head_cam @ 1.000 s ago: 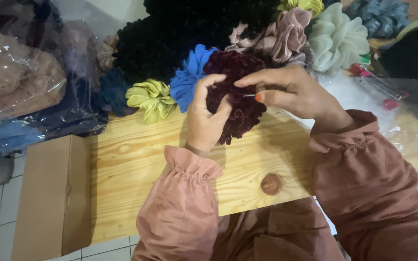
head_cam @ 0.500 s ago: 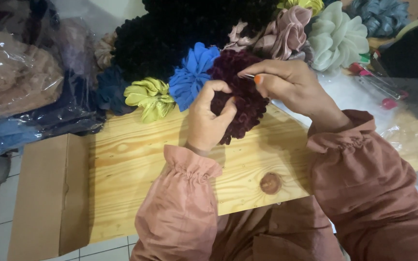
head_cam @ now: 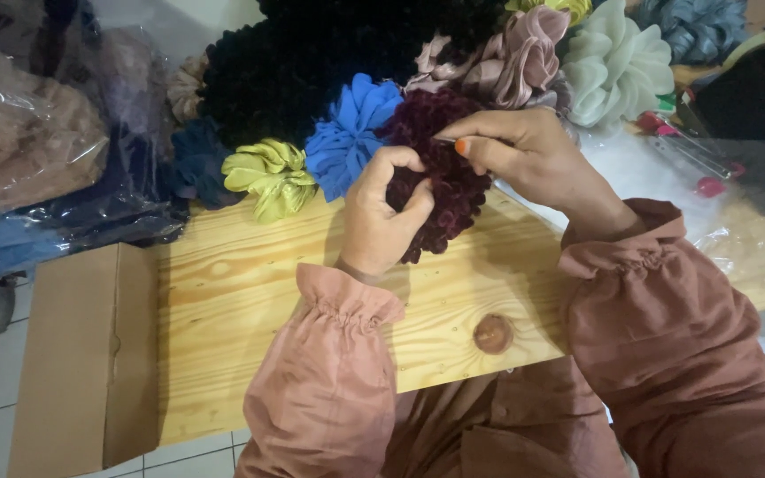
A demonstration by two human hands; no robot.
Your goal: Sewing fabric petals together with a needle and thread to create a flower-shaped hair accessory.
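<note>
Hands: both hands are on one dark red scrunchie [head_cam: 440, 168] at the back edge of the wooden board [head_cam: 250, 292].
Left hand: left hand [head_cam: 381, 217] curls its fingers and thumb around the near side of the dark red scrunchie and grips it.
Right hand: right hand [head_cam: 533, 159] pinches the top of the same scrunchie with thumb and first finger, and the thumbnail is painted orange. A thin pale thing sticks out at the fingertips, too small to tell what it is.
Dark red scrunchie: fuzzy and ruffled, partly on the board, touching the blue scrunchie [head_cam: 347, 133] on its left side.
Near it: a yellow-green scrunchie [head_cam: 267, 177] lies just beside the blue one. A pink shiny scrunchie [head_cam: 515, 62] and a pale green scrunchie [head_cam: 617, 66] lie behind the right hand. A big black fuzzy pile [head_cam: 312, 62] sits at the back.
Sleeves: both arms wear rusty pink sleeves with gathered cuffs.
Left side: a brown cardboard box [head_cam: 73, 354] stands against the board, and see-through plastic bags [head_cam: 37, 150] of cloth lie behind it.
</note>
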